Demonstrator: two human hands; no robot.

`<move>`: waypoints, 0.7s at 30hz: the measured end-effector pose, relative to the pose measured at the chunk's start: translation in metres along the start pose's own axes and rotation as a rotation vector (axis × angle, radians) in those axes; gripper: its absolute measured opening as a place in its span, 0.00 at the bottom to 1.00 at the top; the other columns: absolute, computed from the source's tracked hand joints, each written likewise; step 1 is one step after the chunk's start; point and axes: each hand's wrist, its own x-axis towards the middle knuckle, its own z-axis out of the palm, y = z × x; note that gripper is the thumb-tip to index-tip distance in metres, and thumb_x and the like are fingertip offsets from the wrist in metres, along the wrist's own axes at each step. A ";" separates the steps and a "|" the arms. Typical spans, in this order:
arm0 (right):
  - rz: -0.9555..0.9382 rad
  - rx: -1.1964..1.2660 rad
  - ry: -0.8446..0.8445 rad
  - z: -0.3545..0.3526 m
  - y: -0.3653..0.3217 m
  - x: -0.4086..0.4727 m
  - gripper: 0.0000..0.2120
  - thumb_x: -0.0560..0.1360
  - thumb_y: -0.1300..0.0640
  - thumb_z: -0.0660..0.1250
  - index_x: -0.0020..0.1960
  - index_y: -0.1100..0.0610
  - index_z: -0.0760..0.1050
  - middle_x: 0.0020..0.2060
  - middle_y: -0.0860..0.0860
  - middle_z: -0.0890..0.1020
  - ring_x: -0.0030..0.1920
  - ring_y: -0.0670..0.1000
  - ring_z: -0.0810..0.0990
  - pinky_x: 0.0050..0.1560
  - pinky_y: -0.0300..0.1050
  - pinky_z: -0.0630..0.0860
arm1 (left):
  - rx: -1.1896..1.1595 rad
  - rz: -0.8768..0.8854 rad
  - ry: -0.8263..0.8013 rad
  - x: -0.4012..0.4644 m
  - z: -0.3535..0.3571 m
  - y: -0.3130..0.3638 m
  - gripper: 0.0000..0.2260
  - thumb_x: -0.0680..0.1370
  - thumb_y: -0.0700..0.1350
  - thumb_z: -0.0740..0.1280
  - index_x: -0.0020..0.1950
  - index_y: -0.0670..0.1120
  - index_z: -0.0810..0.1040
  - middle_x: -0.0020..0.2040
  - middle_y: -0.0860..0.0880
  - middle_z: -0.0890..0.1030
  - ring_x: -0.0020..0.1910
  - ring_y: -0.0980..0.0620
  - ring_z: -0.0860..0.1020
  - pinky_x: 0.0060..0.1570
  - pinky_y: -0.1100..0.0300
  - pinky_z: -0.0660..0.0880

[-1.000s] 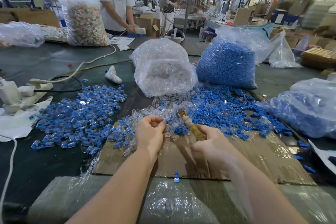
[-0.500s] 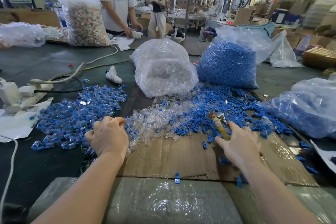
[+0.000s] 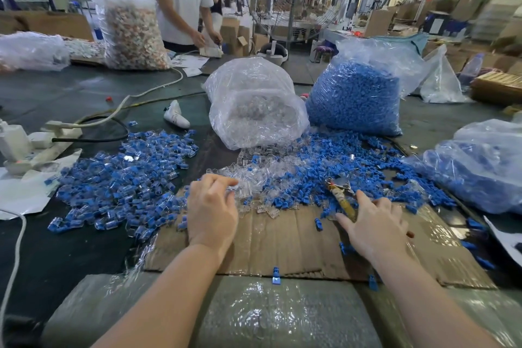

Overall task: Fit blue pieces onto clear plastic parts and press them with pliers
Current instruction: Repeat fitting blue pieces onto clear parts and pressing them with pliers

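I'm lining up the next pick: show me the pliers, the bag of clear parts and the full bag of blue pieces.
pliers (image 3: 343,202): head view, on the yellowed handle.
bag of clear parts (image 3: 254,110): head view, on the bag's front.
full bag of blue pieces (image 3: 356,99): head view, on the blue-filled middle.

The right hand (image 3: 375,227) covers the pliers' (image 3: 340,196) handle end; the far shelving is blurred.
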 end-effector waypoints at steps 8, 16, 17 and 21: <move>-0.022 -0.063 -0.014 -0.002 0.000 -0.001 0.34 0.75 0.32 0.52 0.74 0.49 0.54 0.67 0.58 0.67 0.67 0.60 0.65 0.64 0.54 0.64 | -0.128 0.143 -0.241 -0.023 0.028 0.024 0.09 0.77 0.39 0.65 0.55 0.46 0.79 0.47 0.55 0.75 0.47 0.59 0.70 0.47 0.77 0.64; -0.034 -0.018 0.017 -0.005 -0.007 -0.007 0.32 0.76 0.34 0.50 0.74 0.49 0.56 0.70 0.55 0.64 0.70 0.58 0.60 0.70 0.59 0.54 | -0.123 0.122 -0.274 -0.026 0.034 0.019 0.09 0.78 0.42 0.64 0.57 0.47 0.78 0.50 0.55 0.75 0.51 0.59 0.71 0.52 0.72 0.63; -0.055 -0.015 0.055 -0.005 -0.009 -0.009 0.30 0.77 0.35 0.52 0.74 0.49 0.58 0.70 0.55 0.65 0.70 0.57 0.60 0.70 0.60 0.53 | -0.126 0.120 -0.279 -0.026 0.033 0.019 0.09 0.78 0.42 0.64 0.57 0.47 0.78 0.50 0.55 0.75 0.51 0.59 0.71 0.52 0.72 0.63; -0.238 0.075 0.272 -0.003 -0.025 -0.016 0.19 0.78 0.48 0.60 0.68 0.50 0.69 0.65 0.50 0.71 0.66 0.53 0.66 0.71 0.57 0.53 | -0.133 0.115 -0.285 -0.027 0.033 0.017 0.10 0.78 0.43 0.64 0.58 0.48 0.77 0.51 0.55 0.75 0.51 0.60 0.71 0.52 0.73 0.63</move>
